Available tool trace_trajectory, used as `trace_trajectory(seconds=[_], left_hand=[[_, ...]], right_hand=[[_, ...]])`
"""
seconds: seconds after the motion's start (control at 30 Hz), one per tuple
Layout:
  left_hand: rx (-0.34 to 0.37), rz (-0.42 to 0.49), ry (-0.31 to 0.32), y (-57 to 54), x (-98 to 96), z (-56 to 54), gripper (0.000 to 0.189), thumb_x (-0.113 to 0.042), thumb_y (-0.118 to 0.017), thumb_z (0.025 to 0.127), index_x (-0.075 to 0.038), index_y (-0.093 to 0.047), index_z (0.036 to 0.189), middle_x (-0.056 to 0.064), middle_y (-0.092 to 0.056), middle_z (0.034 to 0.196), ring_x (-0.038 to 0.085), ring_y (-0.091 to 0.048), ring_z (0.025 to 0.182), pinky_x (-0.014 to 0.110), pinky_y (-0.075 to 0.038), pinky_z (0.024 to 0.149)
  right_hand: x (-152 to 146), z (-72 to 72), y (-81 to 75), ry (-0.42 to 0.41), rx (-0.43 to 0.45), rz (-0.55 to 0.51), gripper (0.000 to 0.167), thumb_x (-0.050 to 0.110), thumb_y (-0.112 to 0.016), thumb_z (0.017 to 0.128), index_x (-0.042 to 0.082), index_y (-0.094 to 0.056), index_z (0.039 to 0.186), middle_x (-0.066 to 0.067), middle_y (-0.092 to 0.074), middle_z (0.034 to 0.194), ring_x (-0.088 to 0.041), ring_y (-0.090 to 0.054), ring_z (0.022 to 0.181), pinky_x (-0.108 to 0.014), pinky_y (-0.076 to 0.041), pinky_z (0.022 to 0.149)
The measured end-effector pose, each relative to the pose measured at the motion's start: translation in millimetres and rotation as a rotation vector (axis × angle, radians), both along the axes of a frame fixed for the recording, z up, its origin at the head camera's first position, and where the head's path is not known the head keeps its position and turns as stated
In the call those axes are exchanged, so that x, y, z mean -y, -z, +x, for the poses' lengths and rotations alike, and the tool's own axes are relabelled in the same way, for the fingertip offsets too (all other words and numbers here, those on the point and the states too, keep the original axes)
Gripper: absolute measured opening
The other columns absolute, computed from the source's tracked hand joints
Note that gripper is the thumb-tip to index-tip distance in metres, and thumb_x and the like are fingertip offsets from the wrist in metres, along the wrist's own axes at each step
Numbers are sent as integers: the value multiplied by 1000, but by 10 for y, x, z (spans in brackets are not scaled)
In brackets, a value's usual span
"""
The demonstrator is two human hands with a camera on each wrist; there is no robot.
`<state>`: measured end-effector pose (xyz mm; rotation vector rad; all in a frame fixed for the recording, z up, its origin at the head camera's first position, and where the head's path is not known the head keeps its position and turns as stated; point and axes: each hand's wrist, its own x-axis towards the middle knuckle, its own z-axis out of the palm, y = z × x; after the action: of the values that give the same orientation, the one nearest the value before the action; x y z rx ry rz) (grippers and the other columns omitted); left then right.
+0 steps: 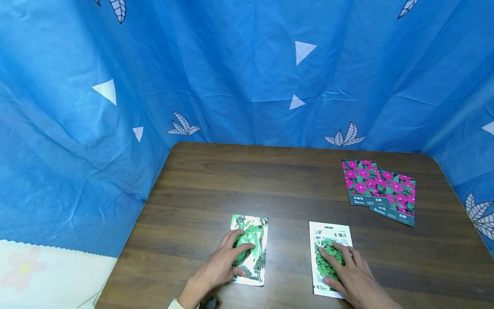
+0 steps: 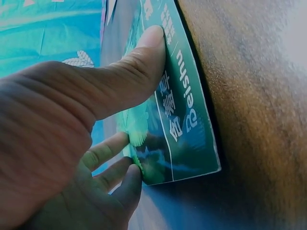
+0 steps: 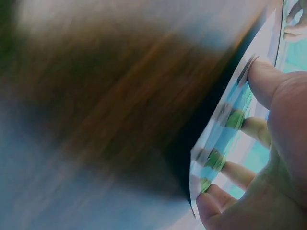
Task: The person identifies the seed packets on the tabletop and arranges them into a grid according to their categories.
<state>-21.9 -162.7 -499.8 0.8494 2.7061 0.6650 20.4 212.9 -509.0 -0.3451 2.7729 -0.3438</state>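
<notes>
A shiny green seed packet (image 1: 256,257) with leaf pictures lies on the wooden table at front centre. My left hand (image 1: 225,259) rests on its left part, fingers spread. In the left wrist view the thumb (image 2: 144,57) touches the printed face, and other fingertips touch it near its edge. To the right lies a white-bordered seed packet (image 1: 324,231) picturing round green leaves. My right hand (image 1: 353,274) rests across its lower right part. The right wrist view shows the thumb and several fingertips touching the glossy surface of this packet (image 3: 228,115).
Two seed packets with pink flowers (image 1: 362,182) overlap at the back right of the brown table (image 1: 247,184). A blue curtain (image 1: 239,64) with white triangles and leaves hangs behind and beside the table. Pale floral cloth (image 1: 46,274) shows at the lower left.
</notes>
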Motion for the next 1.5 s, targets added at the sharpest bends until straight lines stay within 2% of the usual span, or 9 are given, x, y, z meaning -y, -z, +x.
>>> trace_trajectory(seconds=[0.4, 0.67, 0.87, 1.13, 1.5], left_hand=[[16, 0, -7, -3, -4, -9, 63, -32, -80, 78, -26, -58, 137, 10, -33, 153, 32, -31, 143, 23, -55, 85], [35, 1, -14, -8, -8, -13, 63, -32, -80, 78, -27, -58, 137, 9, -32, 154, 32, -30, 142, 22, -55, 82], [27, 6, -13, -4, -2, -13, 63, -32, -80, 78, -26, -58, 137, 10, -33, 153, 32, -31, 142, 23, -56, 83], [25, 16, -13, 4, 2, -9, 63, -31, -80, 77, -26, -59, 137, 11, -34, 153, 33, -31, 142, 22, -55, 82], [31, 28, -17, 0, -3, -11, 63, -29, -81, 77, -25, -59, 136, 11, -34, 153, 33, -31, 142, 20, -55, 79]], right_hand=[[79, -14, 25, -5, 1, 3, 77, 69, -59, 86, 25, -48, 148, -15, -38, 150, -43, -39, 128, -70, -37, 98], [175, -18, 34, -9, 8, -6, 80, 75, -51, 86, 26, -47, 149, -12, -37, 150, -41, -38, 128, -70, -35, 101], [243, -26, 36, -18, -51, 24, 78, 74, -53, 87, 25, -48, 148, -12, -37, 149, -36, -41, 123, -64, -38, 101], [306, -54, -8, -20, -35, 31, 75, 68, -58, 88, 23, -49, 147, -14, -37, 147, -36, -41, 119, -63, -38, 100], [306, -87, -8, -94, -163, 23, 73, 63, -64, 88, 21, -50, 147, -11, -39, 147, -29, -41, 118, -51, -43, 97]])
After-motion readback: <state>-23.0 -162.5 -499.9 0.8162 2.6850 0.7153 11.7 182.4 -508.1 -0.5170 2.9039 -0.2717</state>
